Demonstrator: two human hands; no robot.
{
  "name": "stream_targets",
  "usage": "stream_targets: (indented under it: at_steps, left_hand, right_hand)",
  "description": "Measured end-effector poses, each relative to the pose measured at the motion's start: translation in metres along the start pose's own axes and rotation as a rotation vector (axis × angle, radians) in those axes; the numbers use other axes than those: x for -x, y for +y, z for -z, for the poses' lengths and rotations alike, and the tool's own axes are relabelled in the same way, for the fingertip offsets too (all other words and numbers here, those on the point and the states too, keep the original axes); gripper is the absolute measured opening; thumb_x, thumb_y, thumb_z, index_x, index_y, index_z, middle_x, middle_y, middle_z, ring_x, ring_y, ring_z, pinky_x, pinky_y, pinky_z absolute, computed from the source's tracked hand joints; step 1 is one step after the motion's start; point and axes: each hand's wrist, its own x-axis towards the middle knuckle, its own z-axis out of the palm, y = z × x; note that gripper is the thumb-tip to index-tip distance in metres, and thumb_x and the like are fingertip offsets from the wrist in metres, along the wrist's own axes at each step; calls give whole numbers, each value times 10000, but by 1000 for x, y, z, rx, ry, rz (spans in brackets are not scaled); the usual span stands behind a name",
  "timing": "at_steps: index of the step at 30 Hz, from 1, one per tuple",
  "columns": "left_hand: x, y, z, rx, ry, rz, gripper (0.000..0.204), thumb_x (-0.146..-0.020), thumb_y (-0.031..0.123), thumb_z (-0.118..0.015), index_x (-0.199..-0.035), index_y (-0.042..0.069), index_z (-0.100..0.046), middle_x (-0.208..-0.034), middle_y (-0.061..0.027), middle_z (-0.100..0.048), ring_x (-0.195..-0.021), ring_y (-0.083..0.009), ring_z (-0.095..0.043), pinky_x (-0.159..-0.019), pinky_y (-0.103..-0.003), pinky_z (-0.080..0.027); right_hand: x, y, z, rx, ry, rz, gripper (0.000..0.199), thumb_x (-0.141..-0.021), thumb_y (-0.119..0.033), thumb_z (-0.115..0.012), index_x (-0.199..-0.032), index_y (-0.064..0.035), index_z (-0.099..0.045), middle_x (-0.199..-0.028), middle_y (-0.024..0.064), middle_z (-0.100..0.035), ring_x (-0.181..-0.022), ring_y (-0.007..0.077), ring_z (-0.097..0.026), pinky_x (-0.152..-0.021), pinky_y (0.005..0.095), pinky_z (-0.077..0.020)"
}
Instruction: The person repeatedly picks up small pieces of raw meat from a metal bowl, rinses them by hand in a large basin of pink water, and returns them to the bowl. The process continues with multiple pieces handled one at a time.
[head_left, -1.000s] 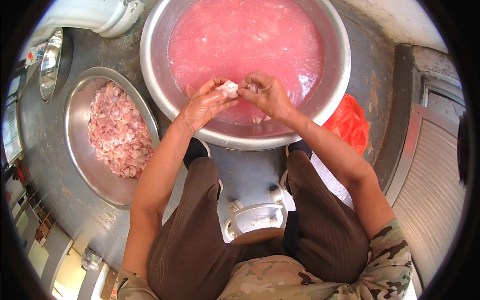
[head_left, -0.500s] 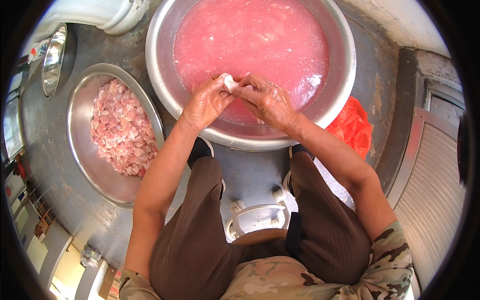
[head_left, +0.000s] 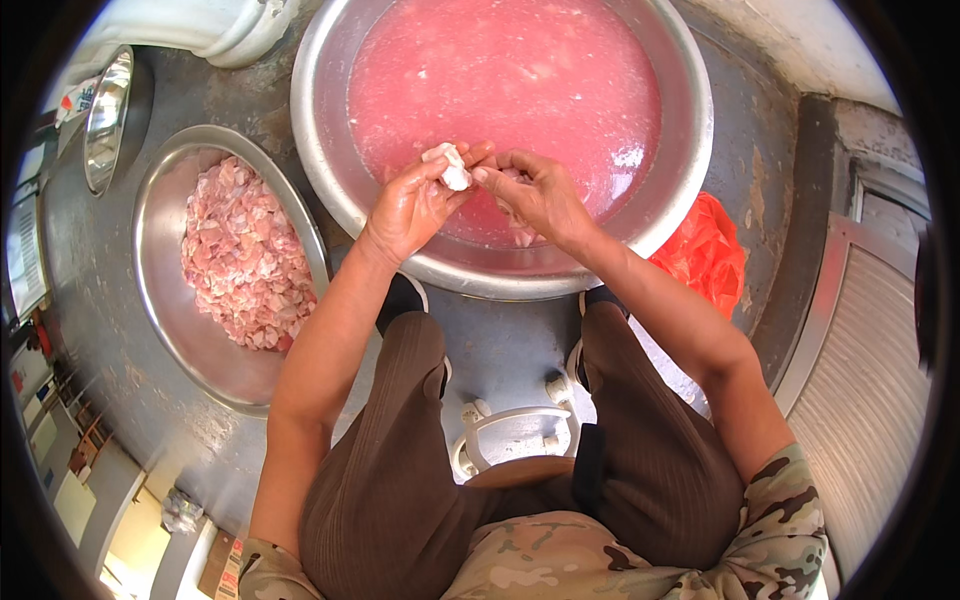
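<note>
My left hand [head_left: 412, 205] and my right hand [head_left: 535, 195] meet over the near rim of a big steel basin [head_left: 320, 150] filled with cloudy pink water [head_left: 510, 80]. A small pale piece of raw meat [head_left: 449, 167] is pinched between the fingertips of both hands, just above the water. My left hand grips most of it; my right fingers pull at its edge. To my left, a second steel basin [head_left: 165, 330] holds a heap of pink raw meat pieces [head_left: 240, 255].
A smaller empty steel bowl [head_left: 103, 115] stands at the far left. A red plastic bag [head_left: 705, 250] lies right of the big basin. I sit on a low white stool [head_left: 500, 435] on grey concrete floor; a metal shutter [head_left: 870, 400] is at the right.
Both hands lifted slightly from the water and the meat piece now shows more clearly between the fingertips. The view has shifted a little.
</note>
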Motion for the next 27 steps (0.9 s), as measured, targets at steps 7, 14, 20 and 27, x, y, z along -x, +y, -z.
stream_targets:
  at_steps: [7,14,20,27]
  left_hand:
    - [-1,0,-1,57,-23,18,322,-900,189,-459,-1170,17,-491,-1354,-192,-430,-1221,-261,-443,-1027,-374,-345]
    - [0,2,-1,94,-21,15,340,-906,178,-455,-1195,-1,-482,-1330,-192,-454,-1211,-258,-453,-1020,-368,-354]
    - [-4,-4,-1,-13,-22,-14,354,-872,171,-473,-1187,10,-476,-1366,-198,-413,-1255,-256,-407,-1041,-374,-321]
    - [-3,1,3,-3,213,5,211,-869,144,-524,-1030,9,-544,-1204,-176,-537,-1059,-244,-556,-897,-381,-452]
  right_hand:
    - [-12,16,-14,-124,-73,55,180,-825,-194,-671,-899,-33,-642,-621,-9,-522,-519,60,-479,-430,221,-382]
    - [-6,13,-9,-163,-28,4,185,-844,-225,-658,-882,-46,-628,-597,-12,-494,-461,55,-446,-377,212,-344]
    - [-19,15,-17,87,10,76,230,-829,-268,-653,-890,-48,-622,-619,4,-518,-461,75,-480,-364,233,-375]
    - [-26,26,20,-490,-211,-226,335,-860,-178,-530,-1141,4,-537,-896,87,-639,-688,138,-615,-575,273,-515]
